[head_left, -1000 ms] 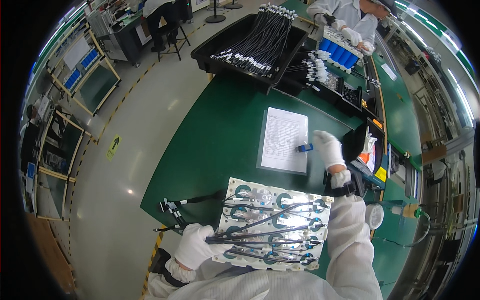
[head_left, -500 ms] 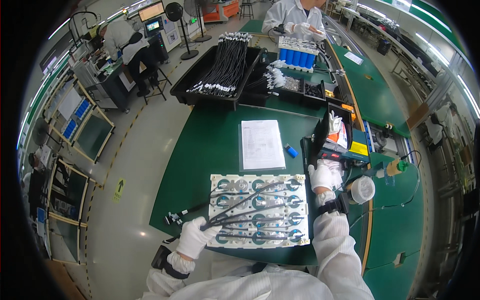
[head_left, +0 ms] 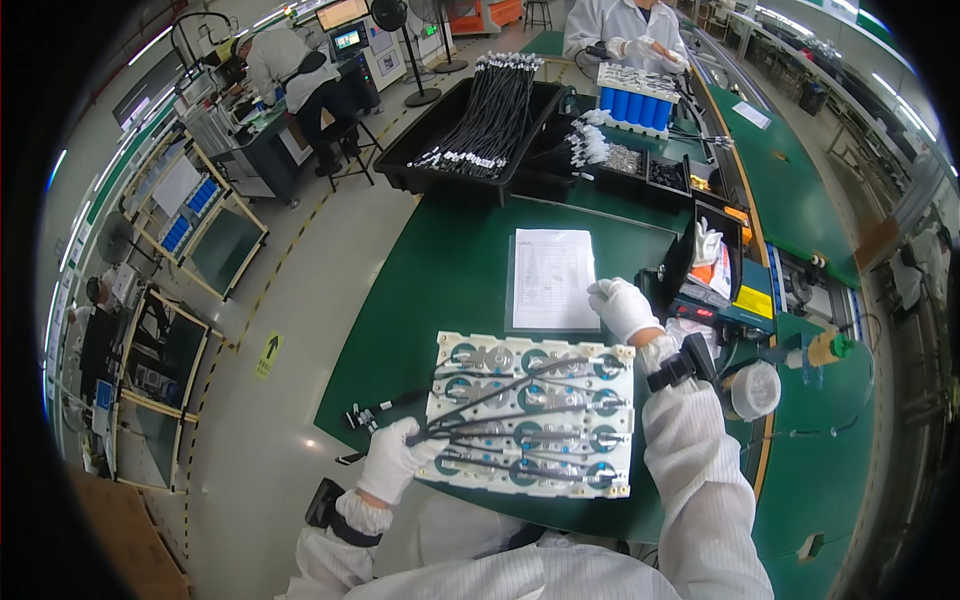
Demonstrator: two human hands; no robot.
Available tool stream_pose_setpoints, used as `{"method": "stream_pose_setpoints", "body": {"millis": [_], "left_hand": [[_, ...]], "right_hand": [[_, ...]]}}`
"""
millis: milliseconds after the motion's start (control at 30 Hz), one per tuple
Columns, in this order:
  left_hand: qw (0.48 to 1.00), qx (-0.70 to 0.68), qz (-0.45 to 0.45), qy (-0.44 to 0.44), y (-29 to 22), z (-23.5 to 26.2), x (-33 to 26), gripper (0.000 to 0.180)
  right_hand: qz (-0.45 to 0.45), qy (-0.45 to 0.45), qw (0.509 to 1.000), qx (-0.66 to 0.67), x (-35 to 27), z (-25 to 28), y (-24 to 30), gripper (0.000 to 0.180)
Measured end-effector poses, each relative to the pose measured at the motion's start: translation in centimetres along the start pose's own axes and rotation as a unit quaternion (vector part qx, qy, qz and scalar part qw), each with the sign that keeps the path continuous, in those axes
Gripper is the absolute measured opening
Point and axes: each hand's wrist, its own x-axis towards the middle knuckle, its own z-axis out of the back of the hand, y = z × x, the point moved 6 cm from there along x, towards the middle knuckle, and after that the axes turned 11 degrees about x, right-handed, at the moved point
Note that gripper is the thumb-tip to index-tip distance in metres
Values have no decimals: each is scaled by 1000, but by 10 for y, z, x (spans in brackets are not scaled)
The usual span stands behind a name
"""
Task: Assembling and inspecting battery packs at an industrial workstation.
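Note:
A white battery module (head_left: 535,470) with round cell openings and metal tabs lies on the green table in front of me. Black cables (head_left: 480,408) run across its top and gather at its left side. There my left hand (head_left: 392,462), in a white glove, is closed around the gathered cables; their connector ends (head_left: 362,415) stick out beyond it at the left. My gloved right hand (head_left: 622,308) is at the right edge of a printed sheet (head_left: 553,278), fingers curled down to the table. It covers the spot of a small blue piece, so its grip is hidden.
A black bin of cables (head_left: 490,130) stands at the far side, beside trays of small parts (head_left: 645,168). To the right are a dark device with a yellow label (head_left: 752,302), a white tub (head_left: 755,390) and a bottle (head_left: 815,350). A co-worker (head_left: 635,35) sits beyond a blue-celled module (head_left: 637,105).
My right hand has moved away from beside the dark device, up and left to the sheet's edge, covering the blue piece. My left hand keeps the cables. The whole view has shifted slightly.

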Motion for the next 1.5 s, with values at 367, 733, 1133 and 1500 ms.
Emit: {"method": "stream_pose_setpoints", "body": {"millis": [367, 733, 1133, 1500], "left_hand": [[908, 231, -329, 118, -100, 14, 198, 33], [875, 382, -201, 219, -83, -157, 330, 47], [889, 302, -243, 243, -76, -153, 332, 34], [805, 297, -513, 20, -58, -149, 313, 17]], "right_hand": [[-157, -76, 980, -92, 26, -9, -53, 30], [-82, -75, 988, 106, 19, -15, -18, 34], [-83, -41, 995, 34, 0, -41, -17, 36], [-160, 23, 985, -65, 9, -34, -15, 35]]}}
